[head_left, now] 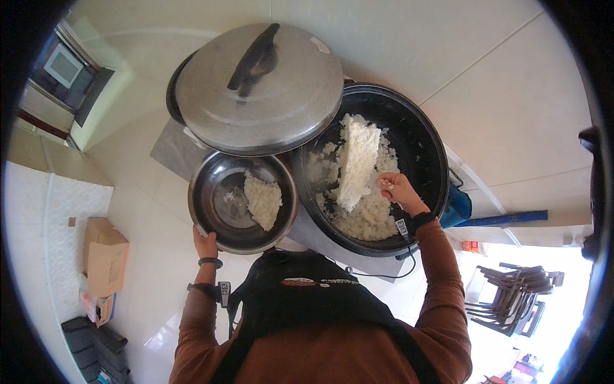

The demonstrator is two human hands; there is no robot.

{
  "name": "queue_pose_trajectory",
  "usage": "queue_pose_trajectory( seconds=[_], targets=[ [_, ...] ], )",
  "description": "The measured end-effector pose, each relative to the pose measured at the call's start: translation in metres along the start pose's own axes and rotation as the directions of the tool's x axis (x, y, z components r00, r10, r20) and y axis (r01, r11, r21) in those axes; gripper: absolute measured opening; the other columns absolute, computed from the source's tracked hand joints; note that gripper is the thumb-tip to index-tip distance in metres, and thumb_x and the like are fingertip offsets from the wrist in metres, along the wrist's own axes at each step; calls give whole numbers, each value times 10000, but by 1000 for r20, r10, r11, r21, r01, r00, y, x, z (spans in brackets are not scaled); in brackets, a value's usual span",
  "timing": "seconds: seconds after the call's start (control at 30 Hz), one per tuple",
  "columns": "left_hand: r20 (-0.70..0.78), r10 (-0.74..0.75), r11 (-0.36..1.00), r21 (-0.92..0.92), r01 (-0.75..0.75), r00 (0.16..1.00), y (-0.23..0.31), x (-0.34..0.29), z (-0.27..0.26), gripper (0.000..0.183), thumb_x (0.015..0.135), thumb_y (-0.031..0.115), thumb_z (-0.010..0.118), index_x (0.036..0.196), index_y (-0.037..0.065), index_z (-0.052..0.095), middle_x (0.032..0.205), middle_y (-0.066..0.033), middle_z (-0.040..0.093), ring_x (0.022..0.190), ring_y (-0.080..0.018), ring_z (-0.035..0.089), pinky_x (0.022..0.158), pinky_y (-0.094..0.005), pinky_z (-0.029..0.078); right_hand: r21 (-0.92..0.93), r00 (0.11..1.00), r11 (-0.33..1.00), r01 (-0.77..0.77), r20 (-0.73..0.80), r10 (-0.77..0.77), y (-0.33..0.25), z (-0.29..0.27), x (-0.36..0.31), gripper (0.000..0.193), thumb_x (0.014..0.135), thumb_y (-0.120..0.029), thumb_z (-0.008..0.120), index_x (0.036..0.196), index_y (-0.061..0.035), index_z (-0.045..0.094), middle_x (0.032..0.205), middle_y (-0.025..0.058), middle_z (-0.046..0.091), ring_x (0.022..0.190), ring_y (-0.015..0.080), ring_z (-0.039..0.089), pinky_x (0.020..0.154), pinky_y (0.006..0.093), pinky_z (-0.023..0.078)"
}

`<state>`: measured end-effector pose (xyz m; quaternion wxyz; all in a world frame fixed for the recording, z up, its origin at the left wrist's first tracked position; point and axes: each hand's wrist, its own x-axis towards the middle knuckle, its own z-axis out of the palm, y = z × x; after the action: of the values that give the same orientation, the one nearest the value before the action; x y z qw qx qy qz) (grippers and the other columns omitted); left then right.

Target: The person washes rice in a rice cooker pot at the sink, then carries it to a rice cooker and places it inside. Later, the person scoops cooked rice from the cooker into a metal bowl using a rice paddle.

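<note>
My left hand (205, 241) grips the near left rim of a round steel bowl (206, 168). Inside that bowl lies a flat clump of white rice (263, 200), toward its right side. My right hand (396, 189) reaches into a wide black pan (419, 137) with fingers curled together and white bits on the fingertips; what they hold, if anything, I cannot make out. Just left of those fingers, a long pale rice-covered slab (358, 160) lies across the loose cooked rice (368, 221) in the pan. Whether it is packed rice or a coated tool does not show.
A large dented metal lid (294, 83) with a black handle rests at the back left, beside the pan. A blue bar (511, 218) is to the right. Stacked dark chairs (511, 294) stand at right; a cardboard box (105, 256) is on the left.
</note>
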<state>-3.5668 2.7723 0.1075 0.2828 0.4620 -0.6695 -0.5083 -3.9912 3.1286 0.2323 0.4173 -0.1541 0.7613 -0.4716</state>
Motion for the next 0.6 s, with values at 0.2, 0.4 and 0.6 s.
queue_pose_trajectory(
  seconds=[0.2, 0.4, 0.6],
  targets=[
    [-23, -2, 998, 61, 4, 1000, 3, 2, 0, 538, 698, 4, 511, 1234, 0, 463, 1086, -156, 595, 1007, -265, 575, 919, -337, 428, -2, 994, 1000, 8, -112, -8, -52, 7, -31, 143, 903, -181, 585, 877, -48, 630, 612, -56, 473, 499, 33, 398, 433, 195, 269],
    [-52, 65, 997, 43, -63, 997, -3, 0, -4, 542, 701, 3, 510, 1242, 3, 465, 1085, -163, 607, 1002, -292, 583, 912, -359, 435, -112, 996, 992, 62, -60, -69, -109, 43, -51, 133, 906, -161, 574, 846, -47, 606, 617, -56, 466, 516, 30, 404, 447, 196, 281],
    [-1, 50, 993, 107, -50, 999, 4, 3, -11, 542, 713, 48, 526, 1250, 36, 456, 1098, -207, 600, 1022, -387, 579, 899, -419, 444, -111, 994, 992, 51, 101, -40, -124, 137, -56, 164, 924, -181, 559, 909, -23, 604, 605, -50, 463, 502, 40, 400, 442, 180, 301]
  ],
)
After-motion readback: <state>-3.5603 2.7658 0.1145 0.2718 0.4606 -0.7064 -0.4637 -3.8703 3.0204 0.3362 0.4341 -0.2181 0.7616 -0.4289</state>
